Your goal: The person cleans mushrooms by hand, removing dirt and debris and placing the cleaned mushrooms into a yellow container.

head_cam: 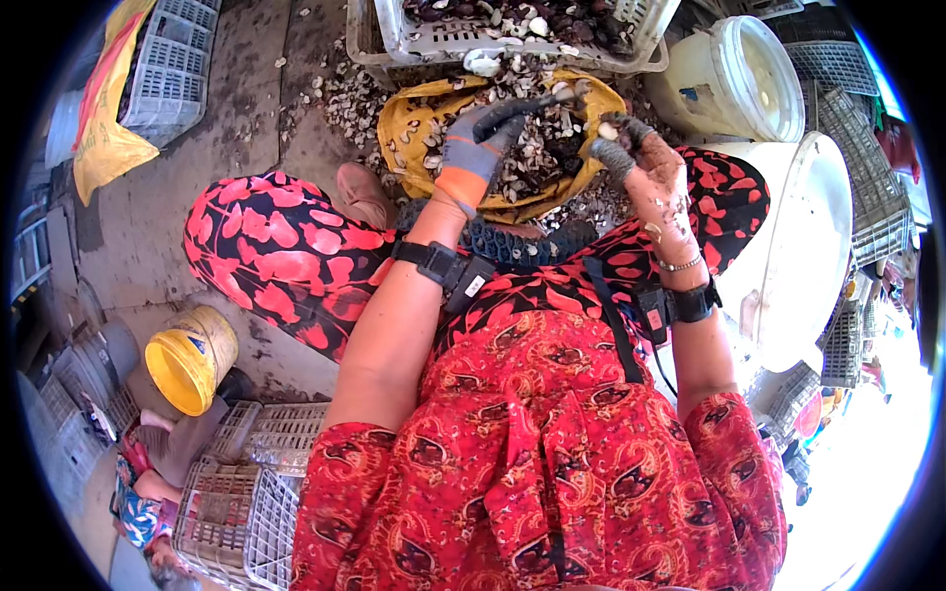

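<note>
My left hand [480,144], in a grey and orange glove with dark fingers, is over a yellow sack or soft container [399,151]. A slim dark shape reaches right from it; whether that is a finger or a held tool is unclear. My right hand [650,166] has grey covers on its fingertips and pinches a small pale shellfish piece [607,131] at the sack's right edge. Wet bits cling to its back and wrist. Inside the sack lie dark and pale shellfish pieces and shell fragments [543,144].
Beyond the sack, a white plastic crate [458,33] holds more dark shellfish and shells. A lidded white bucket [724,81] and a large white tub [798,244] stand at right. Left are a yellow bucket [199,354] and stacked crates [236,510], with another person [151,510] beside them.
</note>
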The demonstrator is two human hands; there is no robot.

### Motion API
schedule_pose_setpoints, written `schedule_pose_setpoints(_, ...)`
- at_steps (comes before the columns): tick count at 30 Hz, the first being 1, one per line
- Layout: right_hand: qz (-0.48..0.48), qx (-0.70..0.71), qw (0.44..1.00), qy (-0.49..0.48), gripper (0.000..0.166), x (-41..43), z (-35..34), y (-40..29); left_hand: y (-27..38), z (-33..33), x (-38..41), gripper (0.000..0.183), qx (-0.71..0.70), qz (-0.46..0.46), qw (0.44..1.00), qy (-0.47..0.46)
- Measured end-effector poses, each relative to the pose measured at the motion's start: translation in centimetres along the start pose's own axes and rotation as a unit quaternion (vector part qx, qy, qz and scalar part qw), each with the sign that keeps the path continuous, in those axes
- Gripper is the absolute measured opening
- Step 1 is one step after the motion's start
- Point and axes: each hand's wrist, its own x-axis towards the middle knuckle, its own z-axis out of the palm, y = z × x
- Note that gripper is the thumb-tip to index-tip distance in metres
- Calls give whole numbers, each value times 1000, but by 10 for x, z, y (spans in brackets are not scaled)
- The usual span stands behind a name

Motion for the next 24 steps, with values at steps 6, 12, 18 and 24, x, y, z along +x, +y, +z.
schedule_pose_setpoints(6,-87,-71,991,77,32,21,-7,25,10,15,-7,22,113,107,988,-21)
schedule_pose_setpoints(12,-252,-453,854,44,43,17,-27,26,33,8,-9,25,27,-70,994,-74)
schedule_pose_setpoints(18,-205,-359,904,-103,38,7,-34,11,33,-10,-7,24,304,179,932,-83)
schedule_pose_setpoints(24,85,-217,960,-153,32,5,-28,6,36,-4,-10,23,284,214,930,-88)
